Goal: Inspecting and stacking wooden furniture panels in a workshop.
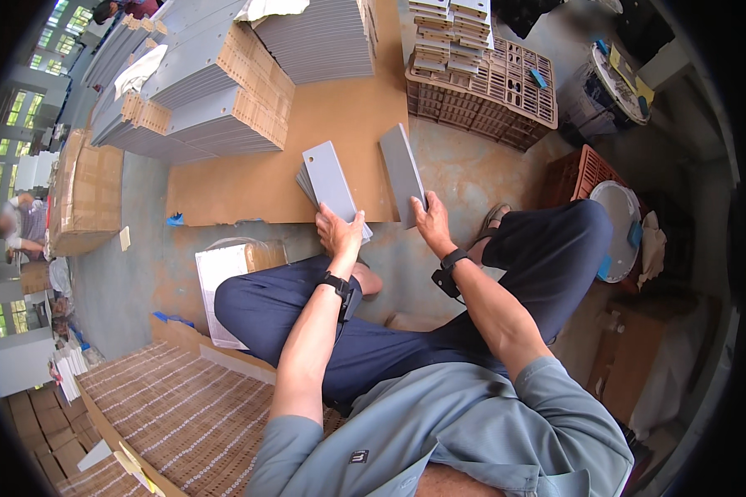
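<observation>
My left hand [340, 228] is closed round the near end of a grey board with a hole [330, 178], which lies on a small fanned pile of like boards [305, 184]. In my right hand [433, 222] is another flat grey board [402, 170], tilted up on its edge, gripped by its near right side. Both boards are over the front part of a brown cardboard sheet [249, 195]; a gap separates them. My fingers partly hide the near ends.
Tall stacks of grey boards [199, 91] stand at the back left. Behind on the right, a brown plastic crate [481, 103] bears more boards. A bucket [605, 91] and a white tub [617, 217] stand at the right, a carton [83, 195] at the left.
</observation>
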`<state>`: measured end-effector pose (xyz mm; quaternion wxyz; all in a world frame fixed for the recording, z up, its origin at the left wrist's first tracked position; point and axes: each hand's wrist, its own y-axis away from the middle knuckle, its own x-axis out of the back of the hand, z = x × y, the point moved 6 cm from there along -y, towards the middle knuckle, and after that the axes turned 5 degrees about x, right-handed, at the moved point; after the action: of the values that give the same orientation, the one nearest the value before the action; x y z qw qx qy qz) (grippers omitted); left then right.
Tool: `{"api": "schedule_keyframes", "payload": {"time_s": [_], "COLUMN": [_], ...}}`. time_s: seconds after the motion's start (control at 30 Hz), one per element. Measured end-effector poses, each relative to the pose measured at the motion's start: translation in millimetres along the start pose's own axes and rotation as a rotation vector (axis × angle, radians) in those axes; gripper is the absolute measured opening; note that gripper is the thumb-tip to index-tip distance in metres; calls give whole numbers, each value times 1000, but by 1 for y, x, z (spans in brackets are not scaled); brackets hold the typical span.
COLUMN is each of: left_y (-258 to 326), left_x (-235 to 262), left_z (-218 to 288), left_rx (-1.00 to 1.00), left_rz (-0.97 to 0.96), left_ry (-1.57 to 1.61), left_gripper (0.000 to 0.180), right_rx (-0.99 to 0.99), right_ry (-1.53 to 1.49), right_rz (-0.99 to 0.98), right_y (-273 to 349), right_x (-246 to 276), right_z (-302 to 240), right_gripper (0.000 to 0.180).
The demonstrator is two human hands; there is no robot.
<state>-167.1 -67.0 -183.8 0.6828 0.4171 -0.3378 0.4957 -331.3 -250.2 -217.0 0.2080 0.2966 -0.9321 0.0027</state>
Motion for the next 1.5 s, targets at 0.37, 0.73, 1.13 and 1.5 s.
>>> {"api": "schedule_keyframes", "payload": {"time_s": [0.37,0.73,1.13,1.5], "left_y": [0,17,82,106], "left_x": [-6,29,-6,-27], "left_z": [-8,10,79,129], "left_rx": [1,-158,-445,-362], "left_rz": [-6,53,-224,-809], "left_ry": [22,475,574,802], "left_gripper": [108,100,89,63], "right_rx": [344,29,-282,30], "right_ry": [231,-365,-1202,91], "right_rz": [-4,-395,-668,300], "right_y": [9,17,21,-54], "right_x": [-21,-40,-23,104], "right_z": [-20,-51,-55,-39], "right_gripper": [41,59,49,91]}}
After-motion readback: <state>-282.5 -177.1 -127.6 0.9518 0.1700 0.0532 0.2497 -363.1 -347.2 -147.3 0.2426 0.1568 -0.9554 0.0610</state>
